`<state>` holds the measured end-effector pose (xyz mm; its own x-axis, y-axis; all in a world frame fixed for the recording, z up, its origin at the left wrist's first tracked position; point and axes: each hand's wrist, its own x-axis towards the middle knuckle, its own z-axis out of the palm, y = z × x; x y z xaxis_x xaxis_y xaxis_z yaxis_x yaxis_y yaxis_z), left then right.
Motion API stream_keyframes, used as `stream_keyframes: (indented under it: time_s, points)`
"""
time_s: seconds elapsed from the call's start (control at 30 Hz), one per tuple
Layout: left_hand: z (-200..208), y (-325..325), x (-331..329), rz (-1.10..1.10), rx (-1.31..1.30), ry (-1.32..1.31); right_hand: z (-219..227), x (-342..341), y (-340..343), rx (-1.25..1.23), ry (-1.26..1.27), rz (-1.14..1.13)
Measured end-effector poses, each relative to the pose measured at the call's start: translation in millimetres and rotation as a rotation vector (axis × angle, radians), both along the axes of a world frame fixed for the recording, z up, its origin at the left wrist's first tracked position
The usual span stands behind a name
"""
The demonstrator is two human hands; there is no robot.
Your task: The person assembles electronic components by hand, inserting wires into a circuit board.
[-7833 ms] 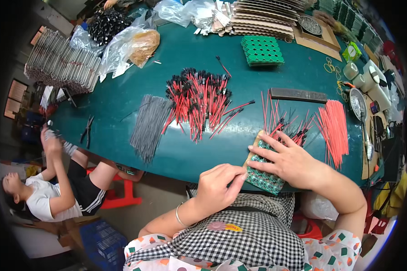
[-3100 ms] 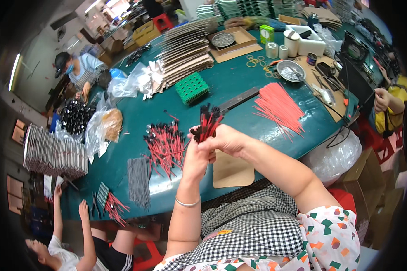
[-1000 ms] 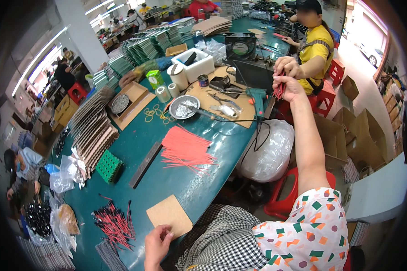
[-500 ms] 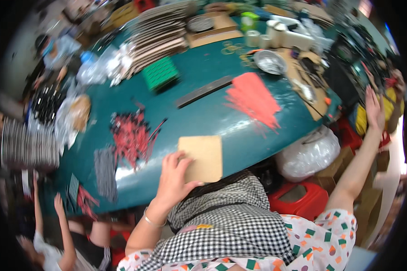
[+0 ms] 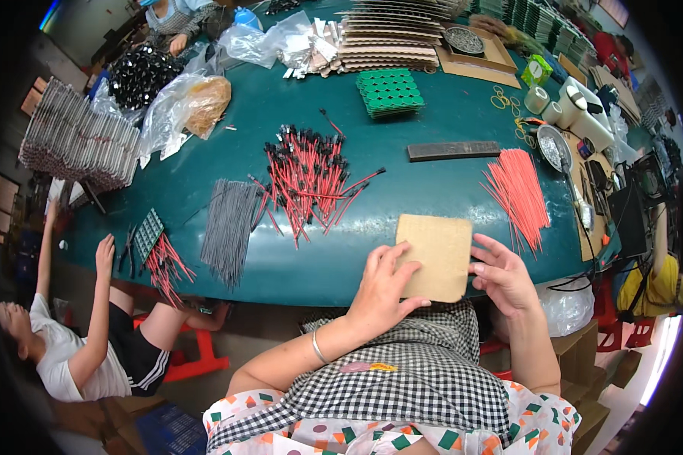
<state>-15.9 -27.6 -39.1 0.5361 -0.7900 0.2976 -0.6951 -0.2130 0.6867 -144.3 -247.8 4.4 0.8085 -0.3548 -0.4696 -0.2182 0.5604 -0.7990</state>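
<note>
A tan square board point(image 5: 437, 250) lies at the table's near edge, in front of my checked apron. My left hand point(image 5: 379, 292) is on its left side, fingers bent over the surface and thumb along the near edge, holding it. At the board's right edge is my right hand point(image 5: 504, 279), open with fingers apart; the fingertips are close to the edge, and I cannot tell whether they touch. Beyond the board to the left lies a pile of red wires with black connectors point(image 5: 311, 178). To the right is a fanned bundle of plain red wires point(image 5: 517, 193).
Around the green tabletop point(image 5: 326, 269) are a dark bar point(image 5: 453, 151), a green cell block point(image 5: 389, 92), grey wires point(image 5: 234, 227), a metal bowl point(image 5: 554, 148) and stacked panels point(image 5: 391, 34). A person in a white shirt point(image 5: 91, 349) sits left; another point(image 5: 176, 26) is across the table.
My right hand has come in from far out on the right to the board's right edge. My left hand stays on the board. The view has turned to the left.
</note>
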Motion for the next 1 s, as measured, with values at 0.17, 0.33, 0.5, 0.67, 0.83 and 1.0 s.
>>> stream_keyframes:
  time_s: [0.17, 0.33, 0.5, 0.67, 0.83, 1.0]
  points:
    - [10.5, 13.5, 28.6, -0.103, -0.038, 0.06, 15.5, 52.4, -19.1, -0.452, 0.179, 0.079]
    - [10.6, 20.1, 84.0, -0.06, 0.288, -0.459, 26.9, 138.7, -136.5, -0.512, 0.036, -0.022]
    - [5.1, -5.2, 117.0, 0.027, 0.444, -0.697, -14.9, 216.4, -192.6, -1.437, 0.416, -0.172]
    - [-5.6, -15.1, 126.1, 0.249, 0.622, -0.69, -26.8, 277.3, -107.1, -1.872, -0.11, 0.209]
    - [22.7, -7.2, 118.2, 0.236, 0.386, -0.599, -46.4, 294.9, -110.0, -1.93, -0.232, 0.271]
    - [53.2, 44.4, 110.4, 0.274, 0.08, -0.406, -21.1, 274.8, -102.6, -1.995, -0.475, 0.005]
